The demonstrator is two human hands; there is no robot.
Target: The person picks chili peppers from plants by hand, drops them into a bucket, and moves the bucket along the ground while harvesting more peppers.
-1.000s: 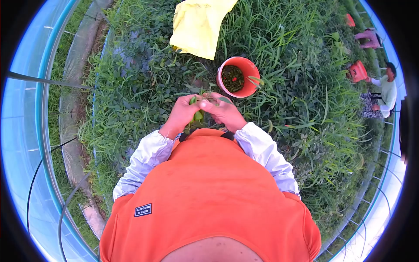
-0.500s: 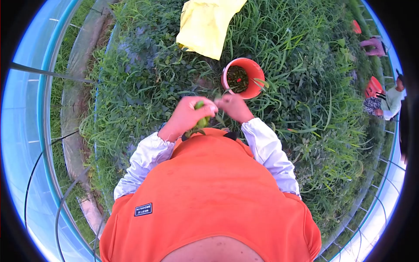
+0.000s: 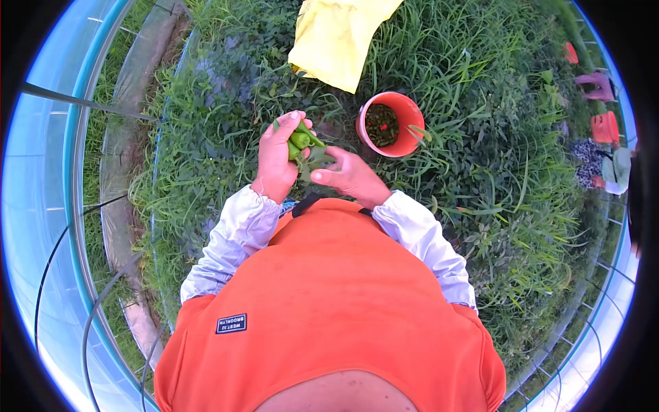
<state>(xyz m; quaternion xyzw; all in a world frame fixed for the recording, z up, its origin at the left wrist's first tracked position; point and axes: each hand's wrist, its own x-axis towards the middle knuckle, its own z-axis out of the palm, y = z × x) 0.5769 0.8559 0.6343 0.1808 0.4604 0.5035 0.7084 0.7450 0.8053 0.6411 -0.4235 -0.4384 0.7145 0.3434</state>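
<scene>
Several green peppers [image 3: 301, 141] lie in the grip of my left hand [image 3: 274, 161], which is raised above the plants with its fingers wrapped round them. My right hand [image 3: 353, 180] is just to the right and a little lower, its thumb and fingers apart, pointing toward the peppers. Some greenery shows between the two hands; whether the right fingertips touch it I cannot tell. Beyond my right hand stands an orange-red bucket [image 3: 416, 123], with dark green pieces and one bright red piece inside.
A yellow sack [image 3: 336, 41] lies on the plants ahead. Tall grass and leafy plants [image 3: 480, 137] surround me. At the far right a person [image 3: 616, 172] is near another red bucket [image 3: 605, 128]. Plastic sheeting and a pipe frame [image 3: 72, 165] curve along the left.
My left hand has turned upward and risen slightly, showing the peppers more fully. My right hand has moved lower and opened out. The person at right has bent down.
</scene>
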